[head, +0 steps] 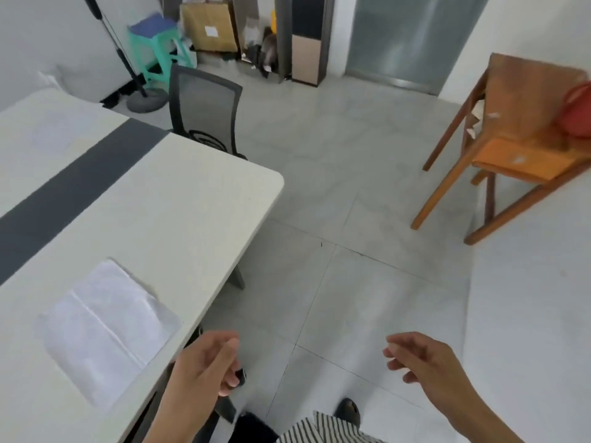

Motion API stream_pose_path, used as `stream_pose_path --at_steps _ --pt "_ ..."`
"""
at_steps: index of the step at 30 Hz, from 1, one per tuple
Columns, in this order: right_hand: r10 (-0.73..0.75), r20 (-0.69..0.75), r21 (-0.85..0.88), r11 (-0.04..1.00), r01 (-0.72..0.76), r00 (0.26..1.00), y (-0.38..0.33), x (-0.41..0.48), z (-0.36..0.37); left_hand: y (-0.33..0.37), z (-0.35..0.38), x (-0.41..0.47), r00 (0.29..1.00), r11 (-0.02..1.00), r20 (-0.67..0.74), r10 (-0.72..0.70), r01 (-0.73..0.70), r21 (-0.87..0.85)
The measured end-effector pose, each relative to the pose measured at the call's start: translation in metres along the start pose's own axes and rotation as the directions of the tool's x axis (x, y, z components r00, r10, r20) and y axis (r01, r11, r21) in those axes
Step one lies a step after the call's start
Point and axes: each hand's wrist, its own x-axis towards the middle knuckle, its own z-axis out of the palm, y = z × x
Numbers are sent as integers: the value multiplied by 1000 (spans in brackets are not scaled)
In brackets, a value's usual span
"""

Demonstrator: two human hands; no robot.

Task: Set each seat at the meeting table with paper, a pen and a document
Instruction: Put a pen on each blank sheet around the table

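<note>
Left hand held forward, fingers loosely curled, gripping nothing; right hand likewise relaxed, fingers apart, empty.

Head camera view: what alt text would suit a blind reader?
Two relaxed hands, the left hand and right hand, hover beside a meeting table where white paper lies near the edge; a mesh chair stands at its far side.

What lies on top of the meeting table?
Overlapping white sheets lie near its edge, a faint pale sheet farther back. No pen visible; anything under the sheets is covered.
</note>
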Motion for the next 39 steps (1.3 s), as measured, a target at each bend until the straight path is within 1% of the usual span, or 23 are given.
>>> stream_pose_path --at_steps 3,5,10,16,18,22,24,26,30,33,36,39 --pt "16 -43 38 999 -14 999 4 9 -40 21 39 13 986 999 165 -32 28 27" --pt "12 -72 56 998 -8 997 0 19 -59 36 54 28 976 999 217 -32 23 43" --pt "20 -116 79 997 -10 993 -24 71 -89 67 77 90 989 999 150 -18 10 52" --pt "-12 -137 79 997 23 990 -92 172 -115 117 113 208 987 1000 156 -27 28 -5" --pt "-23 -164 78 996 36 986 -123 208 -125 143 122 252 988 1000 157 -12 13 -6" --pt "-75 -195 93 991 94 978 -197 271 -141 213 133 329 983 997 168 76 -80 19" --pt "-83 -204 101 989 105 975 -227 299 -147 246 137 360 979 994 182 89 -98 38" --pt "-84 -205 118 987 110 975 -255 330 -152 275 141 392 977 994 191 100 -106 20" --pt "-72 -172 131 987 95 982 -304 410 -162 311 153 465 985 997 159 71 -75 23" --pt "-61 -137 136 988 80 989 -346 485 -172 336 166 527 992 998 117 43 -46 29" --pt "-98 -100 113 988 109 990 -399 569 -184 367 182 589 996 998 75 44 -46 32" --pt "-157 -10 60 986 157 988 -463 643 -190 405 191 644 999 999 8 33 -33 -23"
